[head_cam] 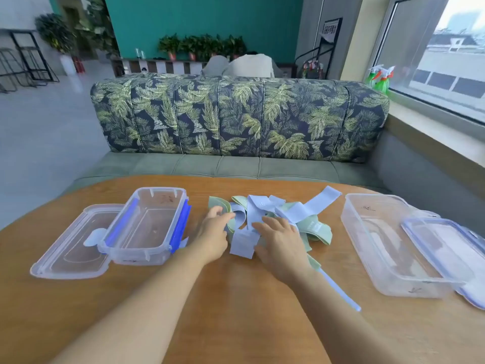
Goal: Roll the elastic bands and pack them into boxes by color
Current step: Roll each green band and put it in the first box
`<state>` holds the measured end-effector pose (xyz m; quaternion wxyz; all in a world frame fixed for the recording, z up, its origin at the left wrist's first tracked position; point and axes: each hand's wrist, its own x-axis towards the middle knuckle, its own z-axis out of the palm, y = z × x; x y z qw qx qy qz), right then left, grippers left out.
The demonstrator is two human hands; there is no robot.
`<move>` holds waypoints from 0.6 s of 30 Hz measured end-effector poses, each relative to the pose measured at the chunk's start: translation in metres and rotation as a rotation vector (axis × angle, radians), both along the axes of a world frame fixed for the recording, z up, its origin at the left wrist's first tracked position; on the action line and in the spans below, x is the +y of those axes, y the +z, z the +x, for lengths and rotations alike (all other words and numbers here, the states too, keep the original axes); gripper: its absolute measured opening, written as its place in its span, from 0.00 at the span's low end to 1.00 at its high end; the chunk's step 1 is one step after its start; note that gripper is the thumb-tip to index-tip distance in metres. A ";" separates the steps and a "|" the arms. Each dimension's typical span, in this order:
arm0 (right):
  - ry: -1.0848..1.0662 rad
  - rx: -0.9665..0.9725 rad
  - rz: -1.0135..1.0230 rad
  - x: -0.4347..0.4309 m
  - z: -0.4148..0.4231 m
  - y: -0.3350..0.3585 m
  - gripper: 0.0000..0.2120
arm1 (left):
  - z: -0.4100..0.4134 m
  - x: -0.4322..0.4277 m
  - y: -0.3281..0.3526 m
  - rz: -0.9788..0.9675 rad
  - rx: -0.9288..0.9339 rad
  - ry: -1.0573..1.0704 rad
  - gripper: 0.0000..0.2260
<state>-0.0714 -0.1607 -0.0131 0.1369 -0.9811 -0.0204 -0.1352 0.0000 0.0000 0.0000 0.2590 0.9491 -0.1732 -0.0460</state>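
A tangled heap of flat elastic bands lies in the middle of the wooden table (pixel 236 298): light blue bands (pixel 296 210) on top and pale green bands (pixel 317 229) among them. My left hand (pixel 214 232) is at the heap's left edge, its fingers curled onto a green band (pixel 220 203). My right hand (pixel 282 240) lies flat on the heap with spread fingers. A clear box with blue clips (pixel 147 227) stands at the left. A second clear box (pixel 388 248) stands at the right. Both boxes hold no bands.
The left box's lid (pixel 70 245) lies flat beside it at the far left. The right box's lid (pixel 446 248) leans on that box's right rim. A leaf-patterned sofa (pixel 236 116) stands behind the table. A window sill runs along the right.
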 end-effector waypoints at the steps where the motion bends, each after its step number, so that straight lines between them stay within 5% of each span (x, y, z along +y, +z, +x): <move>1: 0.025 -0.016 -0.033 0.002 0.005 -0.003 0.25 | 0.003 -0.001 -0.001 0.087 -0.010 0.002 0.25; 3: 0.057 -0.074 -0.178 0.004 0.013 -0.014 0.27 | 0.005 -0.002 0.000 0.206 -0.056 0.013 0.24; 7: 0.073 -0.154 -0.136 -0.003 0.019 -0.025 0.18 | 0.012 0.001 0.002 0.366 -0.143 -0.026 0.15; 11: 0.059 -0.233 -0.085 -0.013 0.015 -0.028 0.08 | 0.023 0.008 0.002 0.308 -0.133 0.043 0.12; 18: 0.012 -0.110 -0.174 -0.029 0.002 -0.020 0.15 | 0.025 0.014 0.037 0.179 -0.273 0.189 0.14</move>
